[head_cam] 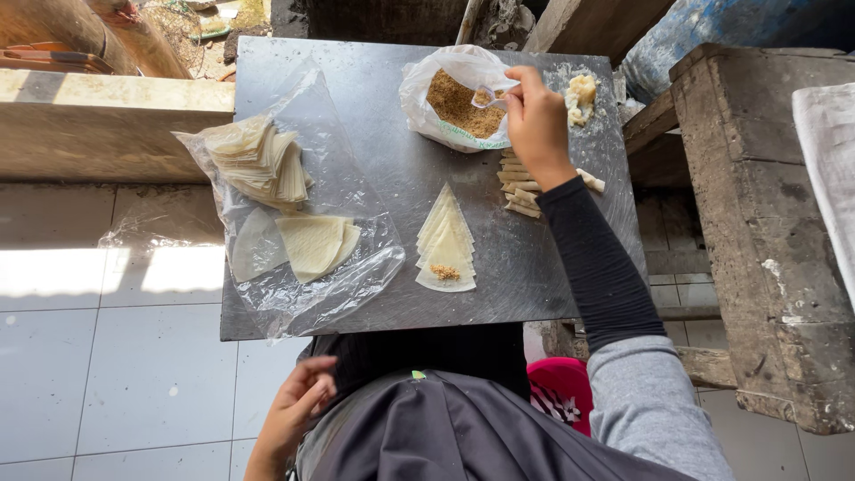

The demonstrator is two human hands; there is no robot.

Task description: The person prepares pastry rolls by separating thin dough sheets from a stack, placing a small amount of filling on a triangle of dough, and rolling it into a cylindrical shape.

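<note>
My right hand (pixel 537 120) reaches over the metal tabletop (pixel 374 116) and pinches a small spoon (pixel 488 96) at the mouth of a white plastic bag of brown crumbly filling (pixel 454 107). Rolled pastry sticks (pixel 519 183) lie just below that hand. Nearer me lies a fan of triangular wrapper sheets (pixel 446 239) with a dab of filling (pixel 445 272) on the top one. My left hand (pixel 298 405) rests low by my lap, off the table, fingers loosely curled and holding nothing.
A clear plastic sheet (pixel 294 267) on the left carries a stack of cut wrappers (pixel 258 160) and loose sheets (pixel 312 242). A lump of dough (pixel 582 96) sits at the far right. A wooden bench (pixel 757 223) stands right; white floor tiles (pixel 116 356) lie left.
</note>
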